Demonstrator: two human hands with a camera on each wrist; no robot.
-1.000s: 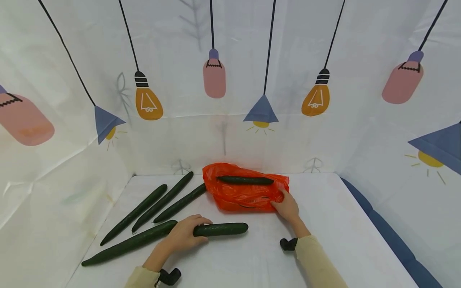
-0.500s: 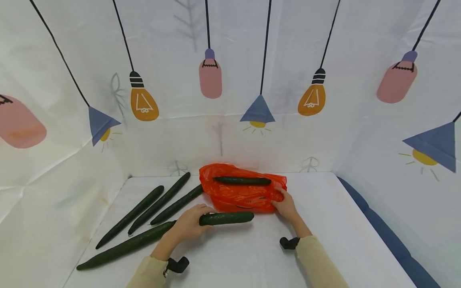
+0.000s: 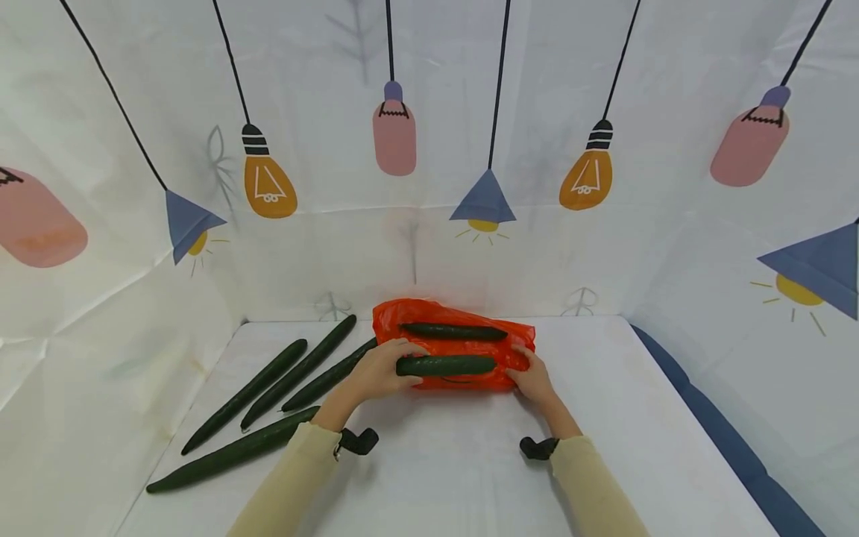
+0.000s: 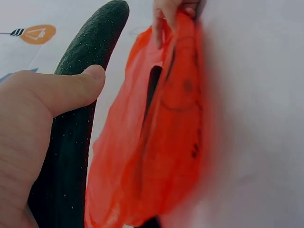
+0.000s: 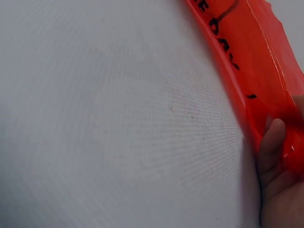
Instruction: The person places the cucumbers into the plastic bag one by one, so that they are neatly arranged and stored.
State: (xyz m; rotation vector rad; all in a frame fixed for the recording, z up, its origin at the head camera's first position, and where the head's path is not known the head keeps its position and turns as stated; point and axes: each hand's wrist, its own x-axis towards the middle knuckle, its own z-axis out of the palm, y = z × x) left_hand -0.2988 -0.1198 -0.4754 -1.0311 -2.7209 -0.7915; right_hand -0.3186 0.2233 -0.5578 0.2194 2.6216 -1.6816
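White tabletop (image 3: 604, 418): left hand (image 3: 379, 371) grips a cucumber (image 3: 446, 365) over the orange bag (image 3: 463, 344); right hand (image 3: 533, 379) pinches the bag's edge.

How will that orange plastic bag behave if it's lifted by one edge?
The orange plastic bag looks thin and crumpled, so it would likely sag. It seems light, though the cucumber lying on it would probably roll off.
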